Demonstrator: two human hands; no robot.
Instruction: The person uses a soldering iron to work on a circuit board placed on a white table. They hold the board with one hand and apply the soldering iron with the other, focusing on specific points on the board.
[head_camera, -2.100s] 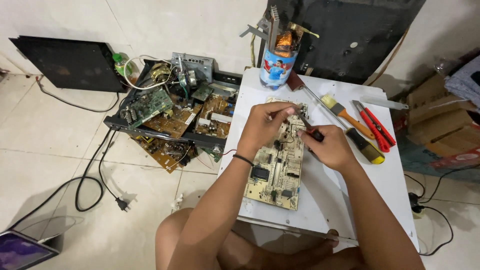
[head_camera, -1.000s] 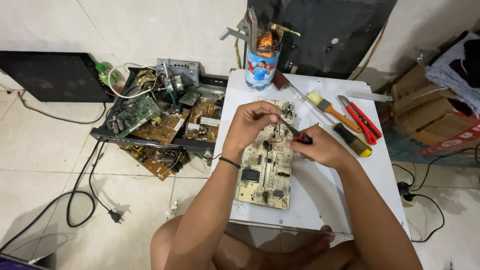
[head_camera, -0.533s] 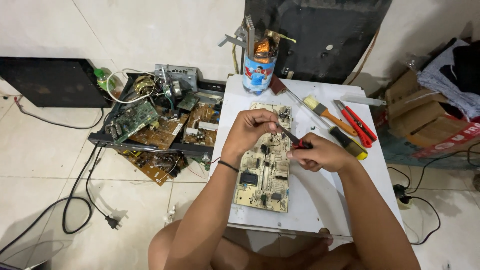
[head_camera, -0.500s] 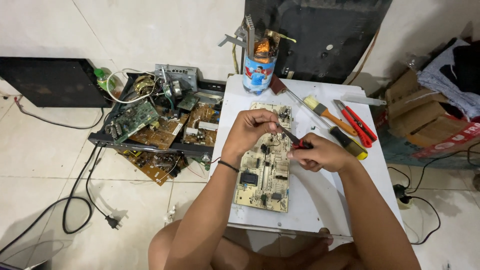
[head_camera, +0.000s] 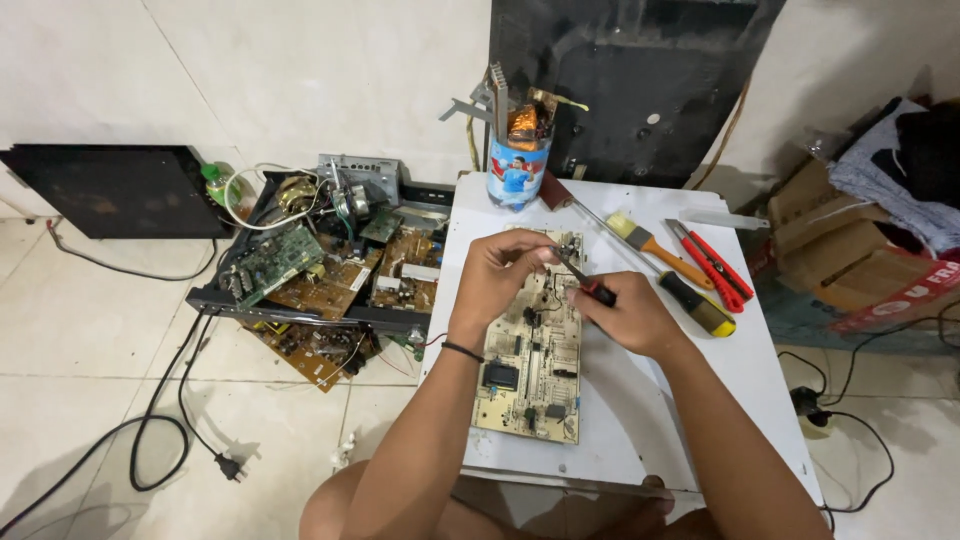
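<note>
- Your left hand (head_camera: 497, 272) is clenched on the far edge of the circuit board (head_camera: 532, 345), which lies flat on the white table (head_camera: 640, 420), long side running from near to far
- Your right hand (head_camera: 628, 318) is closed around a small screwdriver (head_camera: 582, 279) with a red handle; its tip points at the far end of the board, just beside your left fingers
- The board looks light and stiff, but I would judge it fragile: thin, with small parts standing up from it that could bend or snap. Hold it by the bare edges, not by the parts
- The screwdriver looks thin and likely to slip off a small screw, so keep it upright on the head
- To the right on the table lie a brush (head_camera: 658, 246), red pliers (head_camera: 712, 264) and a bigger screwdriver (head_camera: 695, 303); a can (head_camera: 517, 170) of tools stands at the far edge
- More boards (head_camera: 330, 290) lie piled on the floor to the left
</note>
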